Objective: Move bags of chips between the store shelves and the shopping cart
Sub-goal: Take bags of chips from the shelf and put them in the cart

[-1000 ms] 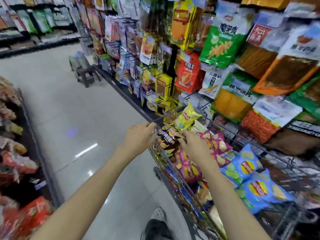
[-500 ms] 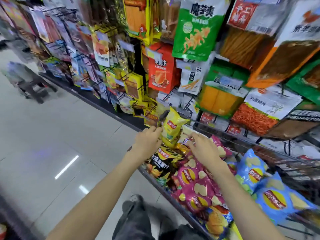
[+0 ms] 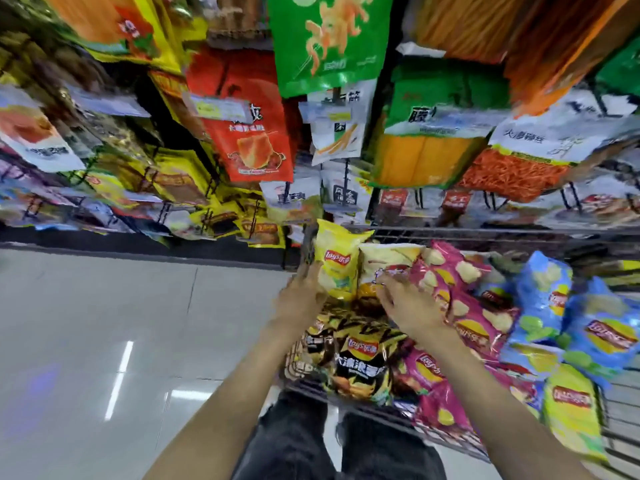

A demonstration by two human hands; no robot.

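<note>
My left hand (image 3: 300,299) grips the yellow bag (image 3: 335,261) by its left edge, holding it upright at the cart's (image 3: 450,441) far corner, likely to lift it toward the shelves (image 3: 242,150). My right hand (image 3: 412,306) lies spread, fingers (image 3: 388,282) relaxed, on the pale bag (image 3: 384,258) just right of the yellow one, steadying the pile.

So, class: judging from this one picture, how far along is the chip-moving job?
Done: the cart already holds many bags, among them pink bags, blue bags and a black bag.
In hand: the left hand grips a yellow bag at the cart's far end; the right hand rests on the pile beside it.
Left: which way that bag is going cannot be told.
</note>
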